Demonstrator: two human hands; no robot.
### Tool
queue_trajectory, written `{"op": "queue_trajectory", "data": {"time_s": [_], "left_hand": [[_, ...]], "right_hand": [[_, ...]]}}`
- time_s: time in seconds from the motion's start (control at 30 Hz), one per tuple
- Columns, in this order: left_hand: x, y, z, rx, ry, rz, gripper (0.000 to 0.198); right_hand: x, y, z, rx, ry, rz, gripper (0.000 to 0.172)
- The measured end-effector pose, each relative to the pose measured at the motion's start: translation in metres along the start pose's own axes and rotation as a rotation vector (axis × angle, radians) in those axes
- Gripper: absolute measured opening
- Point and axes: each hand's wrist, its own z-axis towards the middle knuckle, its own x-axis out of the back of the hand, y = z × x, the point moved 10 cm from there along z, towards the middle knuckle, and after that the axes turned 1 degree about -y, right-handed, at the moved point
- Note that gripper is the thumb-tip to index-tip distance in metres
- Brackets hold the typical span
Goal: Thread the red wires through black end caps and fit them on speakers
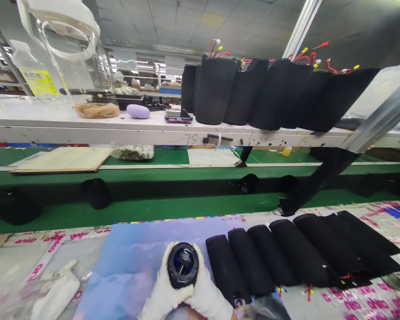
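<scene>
A round black part (182,266) with a ring-shaped rim and a recessed centre is held between both hands over the blue-purple sheet (120,266). My left hand (165,286), in a white glove, wraps its left side. My right hand (205,282), also white-gloved, closes round its right side. The thumbs nearly meet below it. Just right of my right hand lies a row of several black fabric-covered cylinders (226,266), some with red and yellow wires at their near ends.
Several upright black cylinders (215,91) with wires stand on the white shelf (136,133). Behind the table runs a green conveyor (160,206) carrying dark pieces. A white glove (58,293) lies at the left. A metal post (380,115) rises at the right.
</scene>
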Motion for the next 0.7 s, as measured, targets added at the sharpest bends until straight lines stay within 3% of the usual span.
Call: {"op": "queue_trajectory", "data": {"time_s": [0.23,0.3,0.43,0.7], "left_hand": [[-0.001,-0.005,0.001,-0.054,-0.021,0.033,0.115],[-0.001,-0.005,0.003,-0.085,-0.008,0.056,0.114],[0.003,0.002,0.008,-0.162,-0.017,0.155,0.097],[0.015,0.022,0.013,-0.242,-0.102,0.345,0.084]], "right_hand": [[0.006,0.0,-0.005,0.029,-0.023,0.015,0.042],[0.013,-0.004,-0.005,0.049,-0.037,0.02,0.06],[0.022,-0.014,0.001,0.086,-0.034,0.001,0.115],[0.024,-0.041,0.013,0.169,-0.101,-0.125,0.109]]}}
